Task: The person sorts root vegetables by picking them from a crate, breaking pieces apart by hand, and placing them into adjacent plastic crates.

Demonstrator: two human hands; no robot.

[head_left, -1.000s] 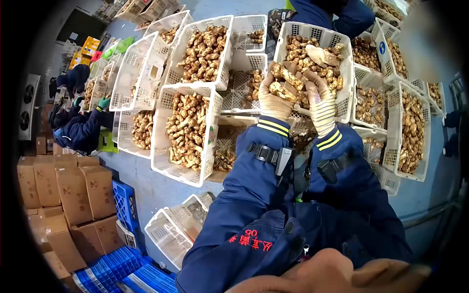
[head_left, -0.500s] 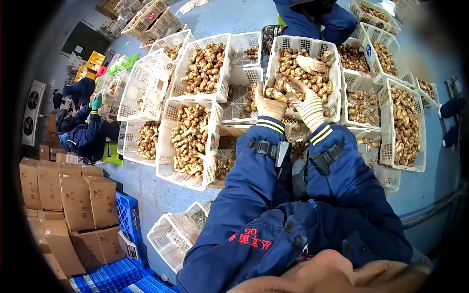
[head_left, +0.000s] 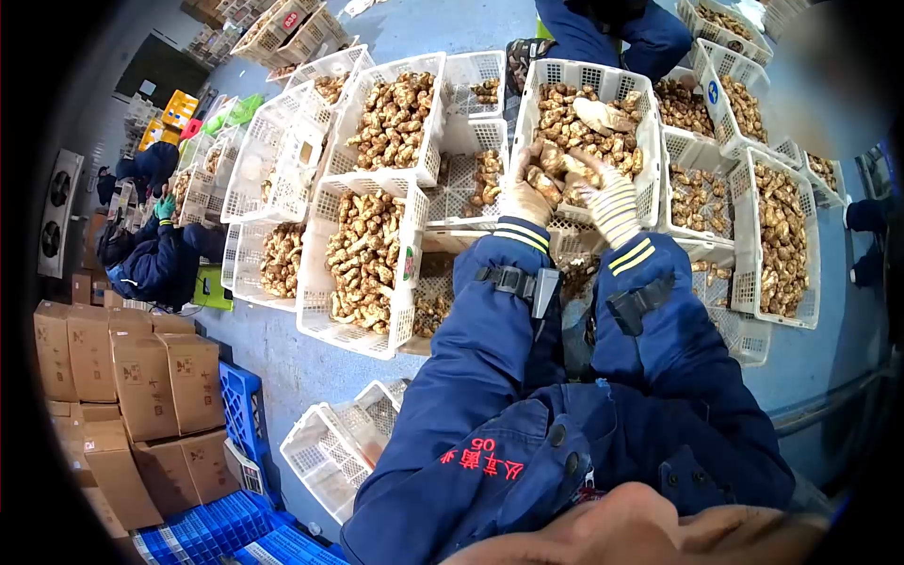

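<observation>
Both my hands are in striped-cuff gloves over the near end of a white plastic crate (head_left: 646, 94) of brown-and-pale mushrooms (head_left: 617, 149). My left hand (head_left: 525, 196) curls around a mushroom (head_left: 543, 183) at the crate's near left corner. Beside it, my right hand (head_left: 614, 202) has its thumb and fingers bent around another mushroom (head_left: 576, 171); its fingertips are partly hidden among the pile. A pale glove-like item (head_left: 603, 117) lies on the mushrooms farther back.
More mushroom crates stand left (head_left: 309, 311) and right (head_left: 800, 301). Across from me sits a person (head_left: 650, 42); another person (head_left: 155, 264) works at far left. Cardboard boxes (head_left: 141, 377) are stacked at lower left, near tilted white crates (head_left: 325, 461) on the floor.
My hands stay at the crate's near end, their fingers shifting around the mushrooms. The right fingers have spread a little. The whole view has moved slightly.
</observation>
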